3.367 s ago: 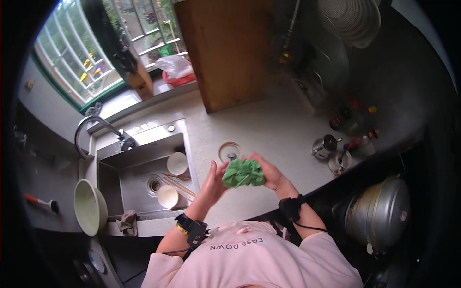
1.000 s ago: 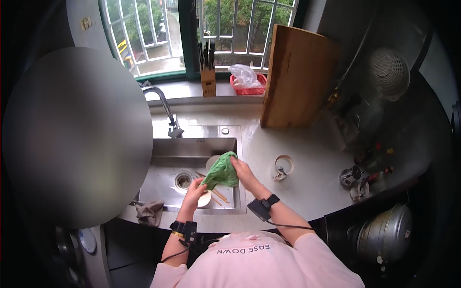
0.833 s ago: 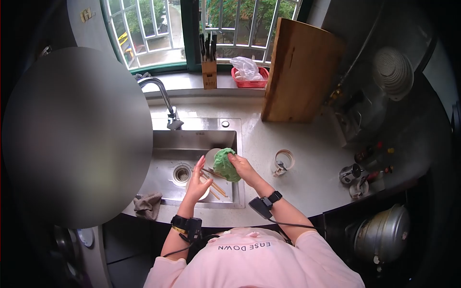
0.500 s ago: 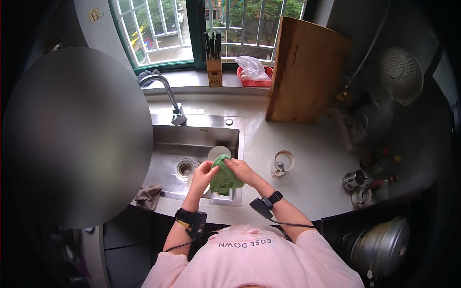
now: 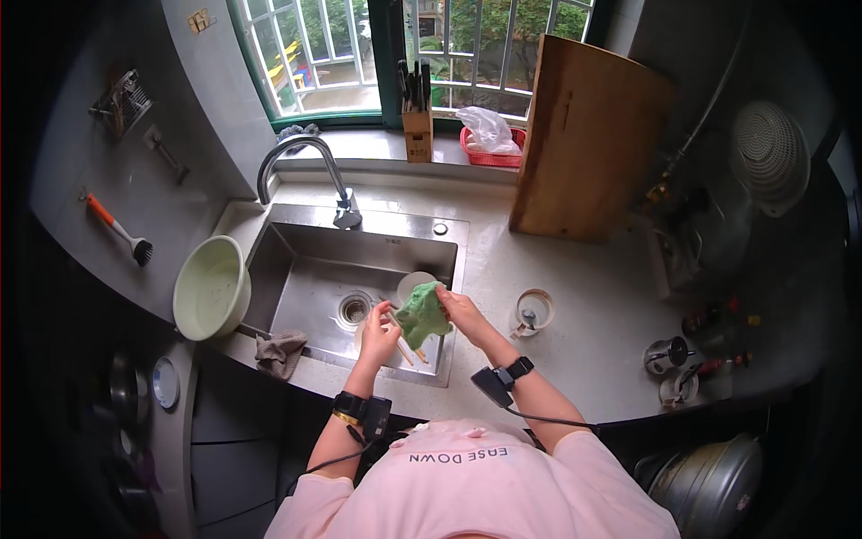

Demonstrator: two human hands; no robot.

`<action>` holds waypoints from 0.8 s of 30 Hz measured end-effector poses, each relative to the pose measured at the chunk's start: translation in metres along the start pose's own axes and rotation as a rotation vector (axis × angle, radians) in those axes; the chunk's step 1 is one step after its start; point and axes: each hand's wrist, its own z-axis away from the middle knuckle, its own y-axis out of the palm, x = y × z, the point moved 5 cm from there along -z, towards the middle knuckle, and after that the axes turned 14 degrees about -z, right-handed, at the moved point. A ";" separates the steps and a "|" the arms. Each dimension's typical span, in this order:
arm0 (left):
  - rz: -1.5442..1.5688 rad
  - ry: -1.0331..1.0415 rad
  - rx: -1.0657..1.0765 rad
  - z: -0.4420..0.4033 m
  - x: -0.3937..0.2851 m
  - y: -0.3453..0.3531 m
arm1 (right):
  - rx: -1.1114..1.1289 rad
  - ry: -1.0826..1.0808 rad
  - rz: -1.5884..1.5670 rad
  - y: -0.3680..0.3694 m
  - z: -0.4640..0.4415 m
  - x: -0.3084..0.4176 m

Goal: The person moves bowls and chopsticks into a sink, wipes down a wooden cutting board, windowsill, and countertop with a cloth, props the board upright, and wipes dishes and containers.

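Note:
A green cloth [image 5: 421, 316] hangs over the right side of the steel sink [image 5: 305, 269], with my right hand [image 5: 460, 313] pinching its upper right edge. Close to the cloth's left side is my left hand [image 5: 380, 335], its fingers curled; whether they grip the cloth edge is too small to tell. Under the cloth and hands lie a white bowl [image 5: 416, 285] and wooden chopsticks [image 5: 420, 355] in the sink. A second bowl is mostly hidden behind my left hand.
A faucet [image 5: 305, 144] arches over the sink. Left of it sits a pale green basin [image 5: 212, 287], near a grey rag [image 5: 280, 353]. A cup [image 5: 534, 310], a metal pot [image 5: 666, 356] and a large wooden board [image 5: 588, 144] stand on the right.
The green cloth has moved from over the counter to over the sink, and it now hangs more spread out. My left hand has shifted slightly away from it. The basin shows again on the left.

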 end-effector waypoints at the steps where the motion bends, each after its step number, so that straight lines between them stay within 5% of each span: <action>1: 0.018 0.079 -0.002 0.003 -0.019 -0.006 | 0.002 -0.010 -0.111 0.002 -0.001 0.000; 6: 0.170 0.254 0.244 0.010 -0.045 -0.003 | 0.063 -0.014 -0.383 0.018 0.006 0.002; 9: 0.196 -0.027 0.458 0.011 -0.032 0.008 | 0.105 -0.017 -0.516 0.029 0.015 0.016; 12: 0.018 0.099 0.360 0.010 -0.031 -0.002 | 0.177 -0.057 -0.623 0.029 0.022 0.028; 14: 0.184 0.187 0.146 0.004 -0.029 -0.019 | 0.151 -0.124 -0.710 0.030 0.028 0.038; 16: 0.434 0.105 0.045 0.002 -0.026 -0.023 | 0.123 0.083 -0.102 0.006 0.011 -0.003; 18: 0.152 0.150 -0.023 0.003 -0.028 -0.028 | 0.059 0.137 0.263 -0.007 0.002 -0.025; 22: 0.110 0.130 -0.138 -0.002 -0.037 -0.039 | 0.045 -0.056 -0.415 0.009 0.009 -0.005; 24: 0.072 0.094 -0.016 -0.005 -0.016 -0.029 | -0.164 -0.144 0.412 -0.010 0.004 -0.023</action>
